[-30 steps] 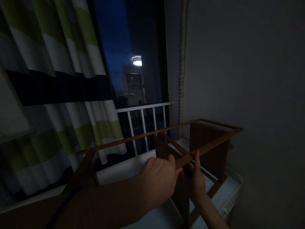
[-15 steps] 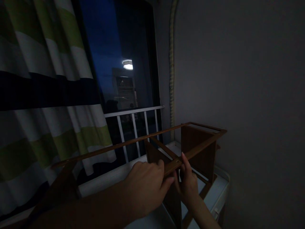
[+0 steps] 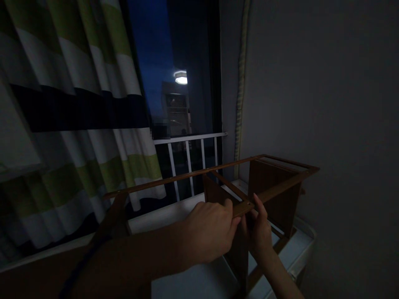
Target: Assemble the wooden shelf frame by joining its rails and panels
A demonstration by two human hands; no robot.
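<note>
A brown wooden shelf frame lies on its side, with long rails on top and upright panels between them. My left hand is closed around the near top rail, just left of a joint where a crosspiece meets it. On the other side of that joint, my right hand grips the same rail, one finger up along its face and the others underneath. A small hole or screw head shows at the joint, too small to tell which. My fingers hide part of the rail's underside.
Beneath the frame is a white surface with a raised edge. Striped curtains hang at the left beside a dark window with a white railing. A grey wall and a wrapped pipe stand to the right.
The camera has turned slightly left, so the frame, hands and window sit further right in view. A pale shape has appeared at the left edge. Both hands keep their hold on the rail.
</note>
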